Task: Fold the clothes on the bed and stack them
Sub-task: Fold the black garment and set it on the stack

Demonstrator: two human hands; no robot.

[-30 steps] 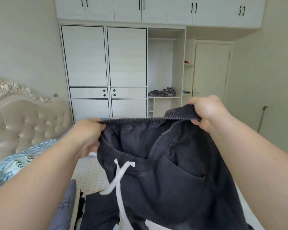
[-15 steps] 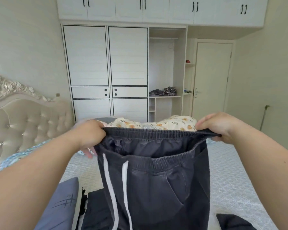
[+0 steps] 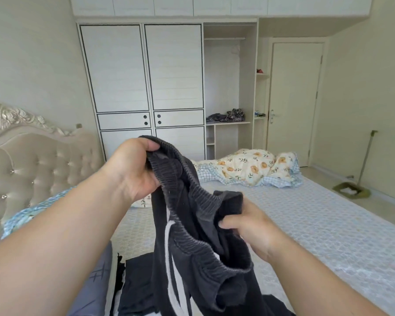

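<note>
Holding a pair of dark trousers (image 3: 192, 236) up over the bed (image 3: 317, 224), the person looks to be at the start of a fold, with the garment not yet laid flat. At about 10 o'clock the left hand (image 3: 132, 172) has its fingers clamped on the ribbed waistband, raised high. Toward 4 o'clock the right hand (image 3: 253, 226) sits lower, fingers closed on another bunch of the same waistband, so the band sags between them and a white drawstring (image 3: 169, 258) hangs down. Next, I judge, the waistband needs pulling level and the legs matching before lowering. Other dark clothes (image 3: 137, 288) lie at 6 o'clock on the pale patterned mattress. A tufted headboard (image 3: 39, 160) stands at 9 o'clock, a white wardrobe (image 3: 141, 87) at 12, a floral quilt (image 3: 249, 167) at 2, a door (image 3: 294, 99) beyond.
</note>
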